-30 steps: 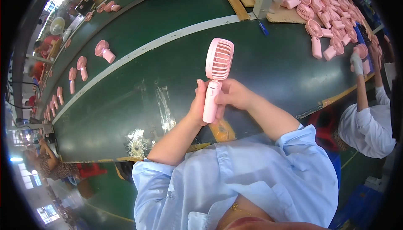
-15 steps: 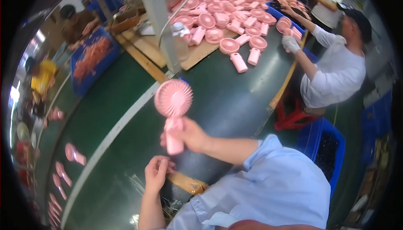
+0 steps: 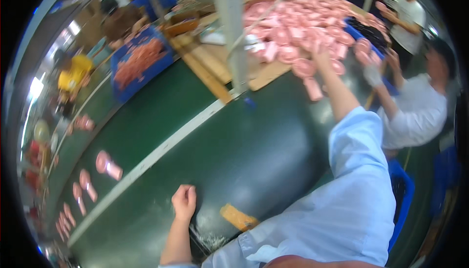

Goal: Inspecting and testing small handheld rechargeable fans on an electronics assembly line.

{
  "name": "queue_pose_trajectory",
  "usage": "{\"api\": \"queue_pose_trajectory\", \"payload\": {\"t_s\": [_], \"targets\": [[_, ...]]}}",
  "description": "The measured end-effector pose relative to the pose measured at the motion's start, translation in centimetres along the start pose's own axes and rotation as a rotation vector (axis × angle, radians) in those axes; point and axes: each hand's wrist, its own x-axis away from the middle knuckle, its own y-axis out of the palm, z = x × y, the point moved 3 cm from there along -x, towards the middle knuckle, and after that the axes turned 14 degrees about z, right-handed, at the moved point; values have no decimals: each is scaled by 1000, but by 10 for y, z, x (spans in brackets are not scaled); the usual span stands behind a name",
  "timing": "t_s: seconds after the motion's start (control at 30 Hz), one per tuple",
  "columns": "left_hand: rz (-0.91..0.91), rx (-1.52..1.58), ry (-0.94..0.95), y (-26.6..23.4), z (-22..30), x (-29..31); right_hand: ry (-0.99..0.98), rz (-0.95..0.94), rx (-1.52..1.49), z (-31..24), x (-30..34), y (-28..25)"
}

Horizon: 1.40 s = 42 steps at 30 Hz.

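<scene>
Right hand (image 3: 318, 46) at pink fans (image 3: 295, 33)

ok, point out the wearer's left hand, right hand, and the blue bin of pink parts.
Left hand (image 3: 184, 202): head view, middle of the curled hand.
Right hand (image 3: 319, 48): head view, middle of the blurred hand.
Blue bin (image 3: 148, 75): head view, lower-right side.

Your shirt (image 3: 312, 214) is plain light blue, loose and creased, with a stitched-looking strip on the front and a paler fold of cloth next to it; can't tell if that's collar or pocket. Your right sleeve (image 3: 355, 138) is wide, bunched in soft folds, ends near the elbow; only a sliver of your left sleeve (image 3: 180, 266) shows, same blue. Your left hand (image 3: 184, 202) and right hand (image 3: 316, 45) are bare, right one blurred.
</scene>
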Motion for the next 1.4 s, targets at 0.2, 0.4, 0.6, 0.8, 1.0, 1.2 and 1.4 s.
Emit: {"api": "queue_pose_trajectory", "payload": {"t_s": [0.2, 0.4, 0.6, 0.8, 1.0, 1.2, 1.4], "targets": [[-164, 173, -310, -1, 18, -26, -395, -290, -893, -185, 35, -126], [293, -596, 244, -60, -35, -107, -883, -713, -1339, -342, 159, -217], [316, -1238, -386, -112, -130, -171, -909, -621, -1345, -437, 215, -232], [446, -1259, -548, -186, -203, -174, -894, -565, -1240, -453, 226, -233], [568, -1167, -561, -270, -247, -165, -919, -605, -1227, -457, 225, -233], [379, -1072, -584, -268, -238, -175, -895, -588, -1239, -456, 225, -233], [269, -414, -200, -195, -98, -153, -858, -530, -1312, -464, 228, -235]]}}
